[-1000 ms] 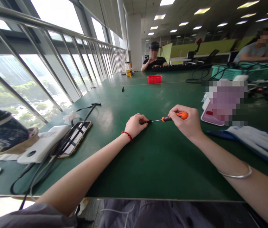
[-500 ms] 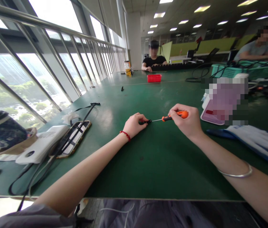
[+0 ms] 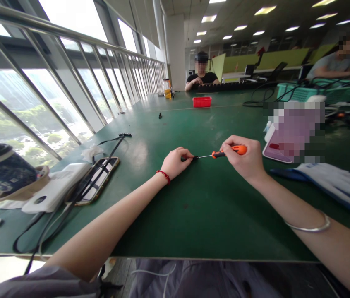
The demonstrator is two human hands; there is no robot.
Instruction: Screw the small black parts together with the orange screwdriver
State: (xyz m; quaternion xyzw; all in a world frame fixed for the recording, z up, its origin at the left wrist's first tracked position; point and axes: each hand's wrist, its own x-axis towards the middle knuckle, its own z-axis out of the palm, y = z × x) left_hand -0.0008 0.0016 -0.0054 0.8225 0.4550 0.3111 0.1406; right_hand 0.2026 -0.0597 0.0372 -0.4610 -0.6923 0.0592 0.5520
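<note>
On the green tabletop, my left hand is closed on a small black part, most of which the fingers hide. My right hand grips a screwdriver with an orange and black handle. The screwdriver lies nearly level, its thin metal shaft pointing left. Its tip meets the right end of the black part, though the exact contact is too small to make out.
A red tray and another small black piece lie farther back. To the left are a phone, straps, a white box and a cup. Gloves lie right. A person sits at the far end.
My fingers have shifted slightly over the black part, covering more of it. The screwdriver stays nearly in place. The far person's hand has lifted off the table.
</note>
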